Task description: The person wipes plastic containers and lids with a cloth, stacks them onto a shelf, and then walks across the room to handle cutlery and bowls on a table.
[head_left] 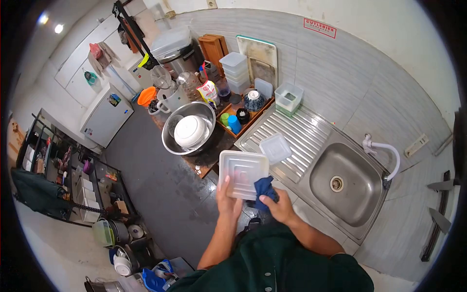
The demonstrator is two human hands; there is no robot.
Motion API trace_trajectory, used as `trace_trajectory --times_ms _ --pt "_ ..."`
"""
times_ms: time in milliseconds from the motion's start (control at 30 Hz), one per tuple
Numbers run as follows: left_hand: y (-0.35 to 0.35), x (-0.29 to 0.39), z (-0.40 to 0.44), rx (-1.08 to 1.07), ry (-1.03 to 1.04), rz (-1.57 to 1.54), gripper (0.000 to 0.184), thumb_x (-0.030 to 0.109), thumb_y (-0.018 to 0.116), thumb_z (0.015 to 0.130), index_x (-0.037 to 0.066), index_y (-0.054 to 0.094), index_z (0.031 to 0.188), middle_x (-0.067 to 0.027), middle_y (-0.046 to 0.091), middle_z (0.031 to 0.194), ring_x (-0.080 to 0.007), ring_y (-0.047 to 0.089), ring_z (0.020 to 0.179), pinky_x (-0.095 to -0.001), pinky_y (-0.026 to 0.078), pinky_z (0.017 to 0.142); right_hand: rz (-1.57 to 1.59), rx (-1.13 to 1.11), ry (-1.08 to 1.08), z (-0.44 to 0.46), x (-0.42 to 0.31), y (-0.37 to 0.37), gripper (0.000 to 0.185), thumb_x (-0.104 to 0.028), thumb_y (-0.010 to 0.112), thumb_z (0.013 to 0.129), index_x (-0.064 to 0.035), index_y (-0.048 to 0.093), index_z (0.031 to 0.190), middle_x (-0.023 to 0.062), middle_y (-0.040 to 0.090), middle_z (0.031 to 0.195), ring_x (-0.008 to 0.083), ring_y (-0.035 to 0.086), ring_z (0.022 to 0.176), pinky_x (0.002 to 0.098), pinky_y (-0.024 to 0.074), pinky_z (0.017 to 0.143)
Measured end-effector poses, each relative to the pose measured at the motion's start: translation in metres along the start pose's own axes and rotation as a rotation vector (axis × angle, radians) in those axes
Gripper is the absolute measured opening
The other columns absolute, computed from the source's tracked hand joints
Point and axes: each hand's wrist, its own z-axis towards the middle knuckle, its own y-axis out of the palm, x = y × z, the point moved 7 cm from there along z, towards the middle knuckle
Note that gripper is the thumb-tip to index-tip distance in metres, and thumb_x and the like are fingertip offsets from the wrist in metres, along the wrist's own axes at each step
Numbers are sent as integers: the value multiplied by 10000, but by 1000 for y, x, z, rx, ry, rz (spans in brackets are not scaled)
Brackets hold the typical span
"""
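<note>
A clear plastic food container (242,171) is held up in front of me, its broad face turned toward the camera. My left hand (227,198) grips its lower left edge, thumb on the near face and fingers behind. In my right hand (278,204) is a bunched dark blue cloth (265,190), pressed against the container's lower right corner. Just beyond, a translucent plastic lid (276,148) lies on the ribbed steel drainboard (304,134). Part of the container's corner is hidden by the cloth.
Right of the drainboard is a steel sink (348,190) with a white tap hose (389,146). A square tub (289,96) stands at the back. On the left, a large steel bowl (168,138) holds a white bowl (190,130). Knives (440,221) hang at far right.
</note>
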Motion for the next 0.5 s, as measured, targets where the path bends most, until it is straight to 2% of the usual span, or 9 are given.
trace_trajectory --times_ms 67,133,200,267,333,367,400,433,500 --pt "2 10 -2 -55 -16 22 429 187 731 986 4 592 1349 -122 681 1253 -249 681 1144 -435 580 982 -23 -25 24 4 -14 -21 214 -165 744 910 29 671 857 -13 600 735 78 540 710 295 462 648" --pt "-4 9 -3 -48 -111 660 413 194 746 984 -19 617 1313 -131 714 1205 -268 722 1055 -452 604 930 -136 -162 17 9 -16 -37 244 -192 748 950 45 715 900 10 658 733 85 579 705 298 494 656" --pt "0 1 -5 -4 -100 559 423 218 737 1001 -26 616 1324 -138 718 1197 -268 724 1046 -442 603 931 -173 -223 25 13 -9 -41 241 -196 747 953 29 728 870 7 678 749 85 589 711 294 496 656" --pt "11 -19 -5 59 -84 350 449 267 718 1037 -41 614 1346 -150 727 1182 -268 730 1029 -420 600 932 139 166 75 14 8 -53 270 -230 747 970 22 739 871 10 690 753 90 602 711 296 502 664" --pt "29 -52 -11 169 0 255 445 283 690 1054 -42 614 1348 -158 726 1182 -272 724 1052 -421 589 956 47 558 22 -9 -7 -31 374 -337 752 991 35 742 958 56 723 833 138 644 753 329 536 710" --pt "30 -60 -15 275 82 162 444 299 662 1071 -42 615 1351 -166 725 1182 -277 718 1076 -422 578 980 -59 531 -149 -11 18 -20 399 -345 744 998 54 733 1003 95 719 838 166 653 757 347 547 734" --pt "32 -63 -16 255 138 228 465 329 633 1085 -41 607 1365 -174 720 1189 -284 706 1113 -427 556 1028 -71 670 -159 -21 25 -14 393 -344 751 994 47 727 972 93 692 783 158 647 735 331 535 714" --pt "38 -62 -15 248 146 225 465 329 633 1085 -41 607 1365 -174 720 1189 -284 706 1113 -427 556 1028 -69 668 -169 -18 18 -25 393 -344 751 994 47 727 972 93 692 783 158 647 735 331 535 714" --pt "48 -53 -18 178 142 250 434 267 657 1074 -50 604 1366 -175 719 1202 -277 705 1114 -429 558 1020 9 266 -6 -6 14 -30 386 -349 774 976 32 721 938 57 688 773 128 645 738 306 518 689"
